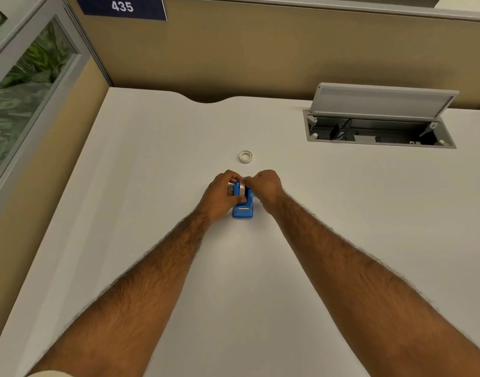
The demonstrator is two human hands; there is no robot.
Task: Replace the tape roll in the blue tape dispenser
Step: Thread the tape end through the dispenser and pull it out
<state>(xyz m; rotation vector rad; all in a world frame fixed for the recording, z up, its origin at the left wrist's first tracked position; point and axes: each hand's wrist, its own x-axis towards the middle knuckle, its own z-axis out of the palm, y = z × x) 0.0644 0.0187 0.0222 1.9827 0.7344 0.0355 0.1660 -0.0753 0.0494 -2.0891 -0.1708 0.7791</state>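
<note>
The blue tape dispenser (243,210) stands on the white desk (179,268) at the middle, its cutter end towards me. A white tape roll (242,189) sits upright in its cradle. My left hand (219,195) wraps the dispenser's left side, thumb on the front of the roll. From the right, my right hand (266,187) pinches the top of that roll with its fingertips. A second, thin white tape ring (245,156) lies flat on the desk just beyond the hands.
An open cable hatch (380,131) with a raised grey lid is set into the desk at the back right. Tan partition walls (260,50) close the back and left. A glass panel (23,85) shows plants at the far left.
</note>
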